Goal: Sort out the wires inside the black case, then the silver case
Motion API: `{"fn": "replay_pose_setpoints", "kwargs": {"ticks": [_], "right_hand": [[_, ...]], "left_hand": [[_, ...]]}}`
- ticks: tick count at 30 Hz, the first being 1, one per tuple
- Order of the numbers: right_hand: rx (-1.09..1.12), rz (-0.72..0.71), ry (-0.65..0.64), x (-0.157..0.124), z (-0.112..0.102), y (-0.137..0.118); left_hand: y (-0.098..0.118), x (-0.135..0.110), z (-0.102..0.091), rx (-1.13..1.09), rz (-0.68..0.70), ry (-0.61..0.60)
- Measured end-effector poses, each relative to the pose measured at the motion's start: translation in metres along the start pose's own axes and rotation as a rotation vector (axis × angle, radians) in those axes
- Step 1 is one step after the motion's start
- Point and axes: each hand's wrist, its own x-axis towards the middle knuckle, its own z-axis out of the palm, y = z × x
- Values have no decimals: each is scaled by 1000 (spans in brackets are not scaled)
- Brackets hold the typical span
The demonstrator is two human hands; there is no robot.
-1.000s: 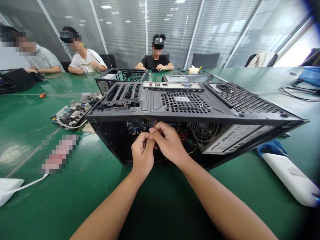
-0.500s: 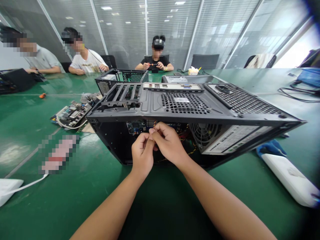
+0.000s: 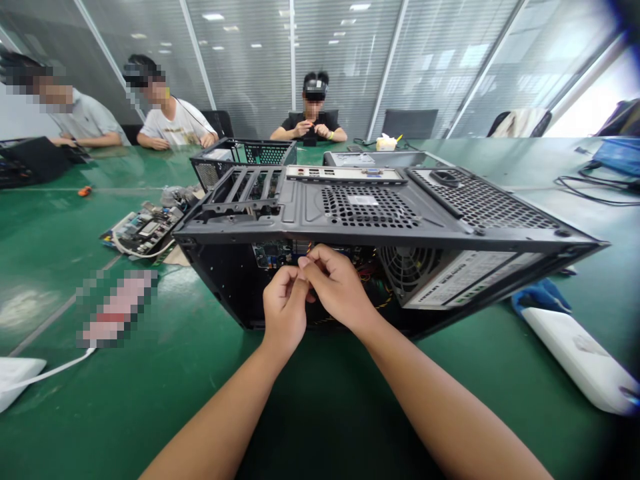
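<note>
Before glass partitions (image 3: 345, 60), a table (image 3: 135, 393) bears computer cases (image 3: 305, 213).

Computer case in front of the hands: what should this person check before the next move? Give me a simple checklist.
1. Computer case side open for access: ok.
2. Left hand and right hand at the opening, fingertips meeting: ok.
3. Something held between the fingertips: cannot tell, fingers hide it.
4. Power supply inside the case: ok.
5. Yellow-and-black wires plugged in: cannot tell.
6. Loose circuit board outside the case: ok.
</note>
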Motion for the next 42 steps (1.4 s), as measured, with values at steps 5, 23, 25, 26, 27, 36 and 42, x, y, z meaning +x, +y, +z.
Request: {"fn": "replay_pose_setpoints", "kwargs": {"ticks": [5,23,25,26,27,36,42], "right_hand": [[-12,5,0,0,-1,0],[-4,7,-14,0,0,0],[7,12,-20,0,0,0],[10,15,-22,0,0,-1],[8,15,-23,0,0,-1],[-9,-3,-16,0,1,-1],[-18,-7,-2,-1,4,2]], "left_hand": [[-1,1,0,-8,4,-9],[3,1,2,-34,-6,4],[3,1,2,-40,-6,6],[3,0,2,-43,-7,8],[3,0,3,-46,-8,10],[3,0,3,-44,-12,21],[3,-1,4,-45,-1,48]]}}
